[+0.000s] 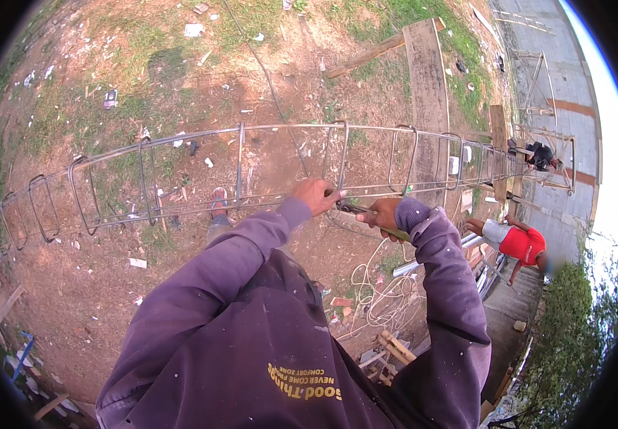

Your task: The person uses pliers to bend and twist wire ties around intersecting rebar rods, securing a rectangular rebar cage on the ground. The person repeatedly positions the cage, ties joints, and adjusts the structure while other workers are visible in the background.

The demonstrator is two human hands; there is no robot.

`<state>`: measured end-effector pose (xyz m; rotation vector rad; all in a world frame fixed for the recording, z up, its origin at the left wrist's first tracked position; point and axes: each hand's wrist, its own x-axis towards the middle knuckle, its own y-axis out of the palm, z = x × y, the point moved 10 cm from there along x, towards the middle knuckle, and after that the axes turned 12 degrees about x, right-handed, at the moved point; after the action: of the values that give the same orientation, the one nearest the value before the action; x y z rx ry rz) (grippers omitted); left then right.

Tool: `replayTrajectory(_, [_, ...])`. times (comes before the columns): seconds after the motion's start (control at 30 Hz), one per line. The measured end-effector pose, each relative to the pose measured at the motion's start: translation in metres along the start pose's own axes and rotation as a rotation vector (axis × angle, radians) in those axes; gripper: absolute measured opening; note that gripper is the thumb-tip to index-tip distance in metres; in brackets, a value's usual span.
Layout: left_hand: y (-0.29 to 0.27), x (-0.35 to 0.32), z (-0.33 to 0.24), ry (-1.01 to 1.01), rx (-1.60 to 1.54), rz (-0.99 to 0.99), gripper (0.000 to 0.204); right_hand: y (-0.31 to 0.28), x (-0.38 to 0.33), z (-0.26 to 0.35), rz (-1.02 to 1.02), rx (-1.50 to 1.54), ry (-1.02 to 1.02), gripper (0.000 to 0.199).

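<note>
A long cage of steel rebar [287, 127], with stirrups spaced along it, runs across in front of me. My left hand [312, 196] is closed at its near bar, fingers pinched by the foot of a stirrup [342, 154]. Any thin wire between those fingers is too small to make out. Just to the right, my right hand [386, 217] grips a pair of pincers [352, 207] by the handles. Their jaws point left, close to the left fingertips and the same joint.
A wide plank [427, 79] lies beyond the cage, under its right part. Loose pale cable [377, 293] and wood offcuts [395, 347] lie near right. One person in a red shirt [523, 244] is at right; another in dark clothes [539, 156] is by the cage's far end.
</note>
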<state>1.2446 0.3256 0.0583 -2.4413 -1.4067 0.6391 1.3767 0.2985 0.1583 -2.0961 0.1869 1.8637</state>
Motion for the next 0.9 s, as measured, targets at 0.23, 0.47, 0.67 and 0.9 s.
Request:
replayTrajectory(0.23, [-0.005, -0.003, -0.007, 0.021, 0.084, -0.053, 0.050, 0.110, 0.031, -0.036, 0.010, 1.094, -0.251, 0.055])
replayTrajectory(0.47, [0.002, -0.004, -0.006, 0.028, 0.051, -0.043, 0.045, 0.170, 0.071, -0.031, 0.356, 1.678, -0.470, 0.049])
replayTrajectory(0.67, [-0.009, -0.009, -0.016, 0.057, 0.086, -0.098, 0.049, 0.132, 0.048, -0.051, -0.294, 1.138, -0.472, 0.043])
replayTrajectory(0.9, [0.007, -0.006, -0.007, -0.013, 0.083, 0.021, 0.052, 0.113, -0.002, -0.062, -1.226, 0.189, -0.409, 0.053])
